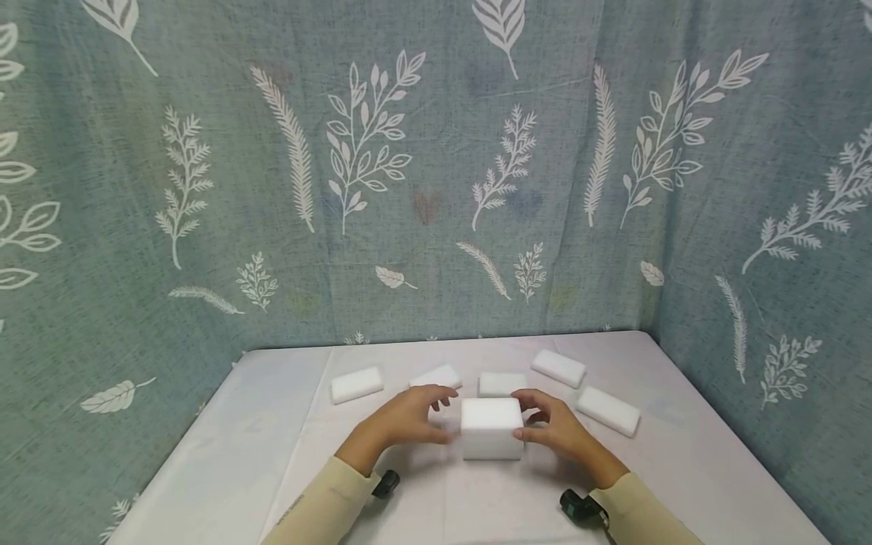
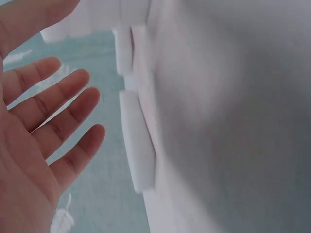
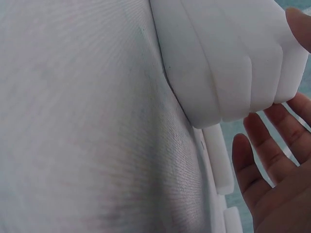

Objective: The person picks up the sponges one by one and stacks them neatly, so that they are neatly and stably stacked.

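A neat stack of several white sponges stands on the white-covered table in front of me. At its right end is my right hand, the thumb on the near side and fingertips at the far side of the top sponge. My left hand hovers beside the stack's left end, apart from it in the head view. In the left wrist view its fingers are spread and loosely bent, holding nothing. The right wrist view shows the sponges lying flat, one on another, with slightly uneven edges.
Several loose white sponges lie behind the stack, among them one at far left, one at the back right and one near the right hand. A leaf-patterned curtain closes off the table's back and sides.
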The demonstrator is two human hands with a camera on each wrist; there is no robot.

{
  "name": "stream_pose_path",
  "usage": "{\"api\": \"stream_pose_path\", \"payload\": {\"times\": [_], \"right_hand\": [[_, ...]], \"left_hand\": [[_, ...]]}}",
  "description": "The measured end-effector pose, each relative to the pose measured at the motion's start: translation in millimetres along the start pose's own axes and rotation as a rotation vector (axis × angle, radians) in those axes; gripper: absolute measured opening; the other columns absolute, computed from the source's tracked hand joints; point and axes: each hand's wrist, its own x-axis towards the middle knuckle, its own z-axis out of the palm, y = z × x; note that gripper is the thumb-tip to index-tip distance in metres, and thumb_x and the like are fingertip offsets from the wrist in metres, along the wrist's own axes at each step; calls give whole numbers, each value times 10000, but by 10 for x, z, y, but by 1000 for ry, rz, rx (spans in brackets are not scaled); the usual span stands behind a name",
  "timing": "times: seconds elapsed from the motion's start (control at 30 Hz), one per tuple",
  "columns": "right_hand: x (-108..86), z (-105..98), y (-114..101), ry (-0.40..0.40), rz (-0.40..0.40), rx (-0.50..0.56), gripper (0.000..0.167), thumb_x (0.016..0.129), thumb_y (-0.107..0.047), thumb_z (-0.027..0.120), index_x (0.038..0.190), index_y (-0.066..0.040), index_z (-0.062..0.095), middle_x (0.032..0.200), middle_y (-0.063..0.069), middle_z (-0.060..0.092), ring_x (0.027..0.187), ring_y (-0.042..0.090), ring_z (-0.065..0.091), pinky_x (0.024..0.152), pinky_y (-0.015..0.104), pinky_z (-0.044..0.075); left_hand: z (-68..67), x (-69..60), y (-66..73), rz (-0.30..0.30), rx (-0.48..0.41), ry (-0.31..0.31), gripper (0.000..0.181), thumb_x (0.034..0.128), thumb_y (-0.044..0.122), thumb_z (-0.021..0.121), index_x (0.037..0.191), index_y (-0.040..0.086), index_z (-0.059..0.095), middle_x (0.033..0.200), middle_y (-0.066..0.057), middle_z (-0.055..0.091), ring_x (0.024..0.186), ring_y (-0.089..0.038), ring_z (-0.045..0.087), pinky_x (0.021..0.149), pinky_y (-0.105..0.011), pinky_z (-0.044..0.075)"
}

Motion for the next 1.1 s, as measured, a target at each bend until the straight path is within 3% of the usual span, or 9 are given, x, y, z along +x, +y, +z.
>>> {"api": "stream_pose_path", "payload": {"times": [0.27, 0.4, 0.5, 0.8, 1.1], "right_hand": [[1, 11, -5, 13, -13, -3, 594, 788, -60, 802, 1288, 96, 521, 1120, 188, 605, 1024, 359, 561, 855, 574, 476], [4, 23, -18, 30, -15, -9, 589, 781, -47, 804, 1274, 115, 526, 1108, 189, 608, 1012, 324, 564, 850, 578, 476], [2, 33, -29, 41, -15, -19, 580, 779, -46, 804, 1265, 119, 534, 1112, 183, 609, 1016, 303, 563, 847, 575, 479], [-6, 42, -37, 49, -13, -27, 555, 784, -45, 799, 1256, 105, 549, 1117, 183, 612, 1023, 318, 564, 849, 575, 479], [-7, 39, -32, 51, -28, -24, 544, 786, -42, 795, 1246, 112, 548, 1099, 186, 616, 1012, 335, 567, 837, 569, 486]], "left_hand": [[-154, -185, -327, -56, 61, 11, 647, 766, 364, 813, 1323, 131, 578, 1146, -19, 627, 990, -162, 572, 812, -360, 489], [-253, -262, -523, -65, 106, 64, 581, 779, 284, 809, 1284, 88, 597, 1111, -50, 636, 963, -200, 587, 793, -384, 492], [-326, -320, -666, -111, 125, 93, 542, 788, 237, 805, 1267, 76, 608, 1090, -66, 640, 953, -219, 592, 789, -399, 492], [-513, -433, -960, -299, 104, 147, 498, 810, 214, 802, 1258, 88, 624, 1113, -57, 652, 1006, -218, 592, 857, -425, 484], [-647, -512, -1194, -333, 56, 216, 515, 824, 206, 786, 1284, 67, 602, 1124, -85, 644, 1035, -265, 583, 873, -473, 472]]}}
